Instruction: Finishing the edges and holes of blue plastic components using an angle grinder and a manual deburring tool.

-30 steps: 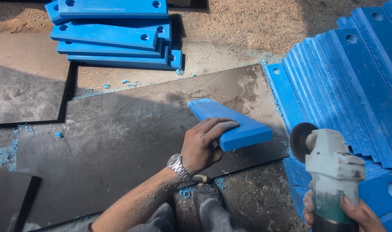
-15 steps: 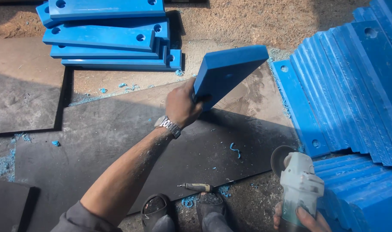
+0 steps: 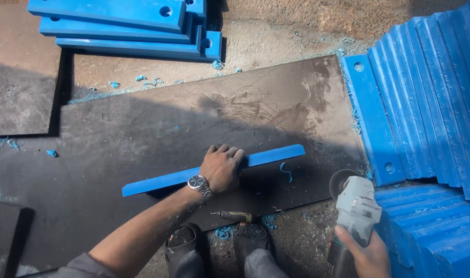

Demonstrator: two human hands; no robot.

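My left hand [image 3: 222, 167] grips the top edge of a long blue plastic plank [image 3: 271, 156] that stands on its narrow edge across a dark rubber mat [image 3: 116, 139]. A silver wristwatch [image 3: 200, 184] sits on that wrist. My right hand [image 3: 366, 252] holds a grey angle grinder [image 3: 354, 203] upright at the lower right, its disc off to the right of the plank's end and apart from it. A small screwdriver-like tool [image 3: 235, 216] lies on the mat by my feet.
A stack of blue planks with holes [image 3: 127, 23] lies at the top left. Many more blue planks [image 3: 425, 103] lean in rows along the right. Blue shavings [image 3: 142, 81] dot the sandy ground. My dark shoes [image 3: 214, 242] stand at the mat's near edge.
My left hand lifted the blue plank, turned it in the air, and has set it down on its edge across the mat. The grinder stayed low at the right.
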